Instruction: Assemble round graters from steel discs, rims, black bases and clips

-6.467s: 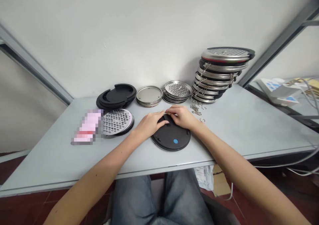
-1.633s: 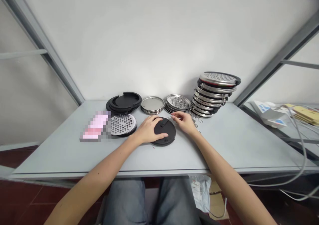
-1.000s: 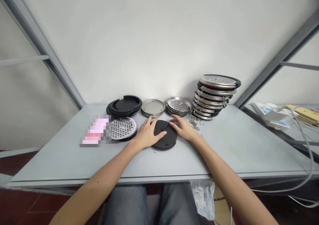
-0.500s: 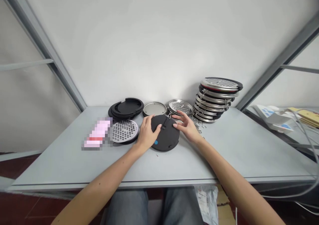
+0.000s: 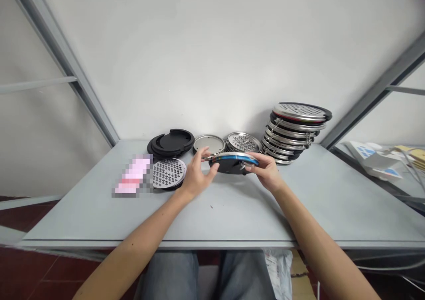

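Observation:
My right hand (image 5: 270, 176) grips the right edge of a round disc (image 5: 229, 166), tilted nearly edge-on above the table. It has a black underside, a silvery rim and a blue band along its side; a small wire clip shows by my right fingertips. At its left edge my left hand (image 5: 195, 178) is open, fingers and thumb spread. The thumb overlaps the disc's edge, and whether it touches I cannot tell. Behind the disc lie a plain metal round plate (image 5: 209, 144) and a stack of metal plates with perforated tops (image 5: 244, 141).
A tall stack of metal-and-black discs (image 5: 295, 131) with wire clips stands at the back right. On the left are black round bases (image 5: 172, 141), a perforated plate (image 5: 168, 173) and a blurred pink item (image 5: 135, 176). A white box (image 5: 375, 160) lies beyond the table's right side.
The disc has been raised from the table and tipped from its black face to nearly edge-on. My right hand has closed on its right side; my left hand has loosened to its left.

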Motion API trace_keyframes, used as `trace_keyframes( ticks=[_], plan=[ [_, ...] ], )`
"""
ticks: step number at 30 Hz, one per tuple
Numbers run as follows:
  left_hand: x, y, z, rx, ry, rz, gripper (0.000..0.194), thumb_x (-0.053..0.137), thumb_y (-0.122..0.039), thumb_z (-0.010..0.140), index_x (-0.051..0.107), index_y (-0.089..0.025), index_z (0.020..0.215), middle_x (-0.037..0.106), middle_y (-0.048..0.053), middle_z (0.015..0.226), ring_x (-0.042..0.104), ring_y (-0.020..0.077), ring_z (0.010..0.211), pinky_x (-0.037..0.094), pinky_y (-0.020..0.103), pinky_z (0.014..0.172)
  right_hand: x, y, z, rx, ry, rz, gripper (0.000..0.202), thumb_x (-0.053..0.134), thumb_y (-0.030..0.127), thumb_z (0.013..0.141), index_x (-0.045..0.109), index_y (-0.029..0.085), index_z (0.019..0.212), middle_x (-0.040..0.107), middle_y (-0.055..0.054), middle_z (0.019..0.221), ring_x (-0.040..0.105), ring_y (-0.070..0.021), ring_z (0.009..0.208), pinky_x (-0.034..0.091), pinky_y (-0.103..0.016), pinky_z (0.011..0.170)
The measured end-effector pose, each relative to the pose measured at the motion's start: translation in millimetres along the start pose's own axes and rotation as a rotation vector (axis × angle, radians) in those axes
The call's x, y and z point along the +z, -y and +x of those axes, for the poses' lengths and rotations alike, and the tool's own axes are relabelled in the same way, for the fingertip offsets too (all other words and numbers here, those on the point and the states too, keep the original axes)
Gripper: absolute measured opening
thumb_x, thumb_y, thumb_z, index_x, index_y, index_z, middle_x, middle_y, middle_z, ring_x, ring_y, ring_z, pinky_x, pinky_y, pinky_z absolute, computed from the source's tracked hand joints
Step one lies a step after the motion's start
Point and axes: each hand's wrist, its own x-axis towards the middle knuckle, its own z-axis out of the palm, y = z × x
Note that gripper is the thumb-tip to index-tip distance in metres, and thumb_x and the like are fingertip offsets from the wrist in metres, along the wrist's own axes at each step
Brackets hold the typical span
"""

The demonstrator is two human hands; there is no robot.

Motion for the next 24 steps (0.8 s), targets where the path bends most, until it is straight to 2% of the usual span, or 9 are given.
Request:
trace_keyframes(
  ticks=[2, 5, 7, 10, 12, 13, 17, 19, 24],
  plan=[
    [-1.9, 0.0, 0.4, 0.051, 0.132, 0.007, 0.059, 0.069, -0.03, 0.081, 0.041, -0.023, 0.132, 0.06, 0.009, 0.122, 0.058, 0.0233, 0.113, 0.048, 0.04, 0.096, -2.4, 1.7, -1.0, -0.046, 0.084, -0.098, 0.036, 0.082, 0.03, 0.062, 0.074, 0.023, 0.096, 0.073, -0.005, 0.098, 0.066, -0.0257, 0.09, 0.052, -0.04, 0.081],
    [-2.7, 1.8, -0.4, 0.148, 0.248, 0.016, 0.041, 0.068, -0.021, 0.081, 0.054, -0.023, 0.12, 0.064, 0.006, 0.117, 0.06, 0.0215, 0.109, 0.049, 0.038, 0.096, -3.0, 9.7, -3.2, -0.09, 0.181, -0.165, 0.03, 0.081, 0.029, 0.064, 0.076, 0.023, 0.093, 0.072, -0.007, 0.102, 0.065, -0.0274, 0.096, 0.052, -0.04, 0.084],
    [-2.2, 4.8, -2.2, 0.18, 0.247, 0.004, 0.029, 0.061, -0.014, 0.084, 0.06, -0.023, 0.111, 0.067, 0.005, 0.11, 0.063, 0.0195, 0.105, 0.051, 0.035, 0.094, -4.6, 15.7, -3.8, -0.066, 0.274, -0.148, 0.035, 0.081, 0.032, 0.063, 0.075, 0.023, 0.096, 0.071, -0.009, 0.107, 0.064, -0.0294, 0.103, 0.05, -0.042, 0.089],
    [-0.8, 9.2, -5.5, 0.231, 0.212, 0.02, 0.032, 0.053, -0.006, 0.083, 0.063, -0.022, 0.109, 0.067, 0.005, 0.111, 0.064, 0.0187, 0.104, 0.053, 0.034, 0.092, -10.3, 19.7, -2.1, 0.008, 0.419, -0.016, 0.055, 0.079, 0.05, 0.061, 0.071, 0.022, 0.108, 0.068, -0.011, 0.117, 0.058, -0.0332, 0.114, 0.046, -0.048, 0.098],
    [0.0, 10.1, -7.0, 0.322, 0.183, 0.054, 0.036, 0.049, -0.003, 0.082, 0.064, -0.023, 0.108, 0.068, 0.005, 0.109, 0.065, 0.0183, 0.102, 0.054, 0.036, 0.091, -14.0, 16.9, 0.8, 0.031, 0.369, 0.063, 0.059, 0.069, 0.063, 0.067, 0.071, 0.022, 0.108, 0.067, -0.011, 0.119, 0.057, -0.0329, 0.117, 0.043, -0.049, 0.101],
    [0.2, 9.6, -7.1, 0.377, 0.16, 0.067, 0.037, 0.049, -0.002, 0.082, 0.065, -0.023, 0.108, 0.069, 0.004, 0.107, 0.066, 0.0179, 0.1, 0.054, 0.036, 0.092, -15.2, 14.2, 2.4, 0.041, 0.29, 0.062, 0.055, 0.065, 0.064, 0.072, 0.071, 0.021, 0.106, 0.067, -0.011, 0.118, 0.057, -0.0314, 0.117, 0.042, -0.048, 0.103],
    [-1.6, 3.5, -4.5, 0.516, 0.063, 0.091, 0.031, 0.051, -0.006, 0.087, 0.065, -0.024, 0.107, 0.072, 0.003, 0.102, 0.067, 0.0165, 0.099, 0.052, 0.039, 0.096, -13.2, 1.6, 8.1, 0.227, 0.021, -0.058, 0.041, 0.062, 0.054, 0.081, 0.07, 0.021, 0.104, 0.069, -0.01, 0.114, 0.061, -0.0272, 0.112, 0.048, -0.042, 0.097],
    [-3.5, 0.5, -2.9, 0.541, 0.038, 0.099, 0.029, 0.052, -0.008, 0.088, 0.065, -0.025, 0.107, 0.072, 0.002, 0.101, 0.067, 0.0164, 0.101, 0.051, 0.04, 0.097, -9.1, -1.4, 8.7, 0.306, 0.004, -0.012, 0.041, 0.062, 0.052, 0.081, 0.069, 0.022, 0.108, 0.069, -0.009, 0.114, 0.063, -0.026, 0.107, 0.052, -0.039, 0.09],
    [-4.7, 0.6, -2.1, 0.554, 0.042, 0.124, 0.027, 0.051, -0.009, 0.09, 0.064, -0.025, 0.108, 0.072, 0.002, 0.102, 0.066, 0.0165, 0.102, 0.052, 0.04, 0.097, -1.9, 0.9, 5.0, 0.427, 0.116, 0.117, 0.043, 0.061, 0.045, 0.082, 0.064, 0.02, 0.116, 0.072, -0.009, 0.098, 0.069, -0.0213, 0.081, 0.057, -0.034, 0.072]
  ],
)
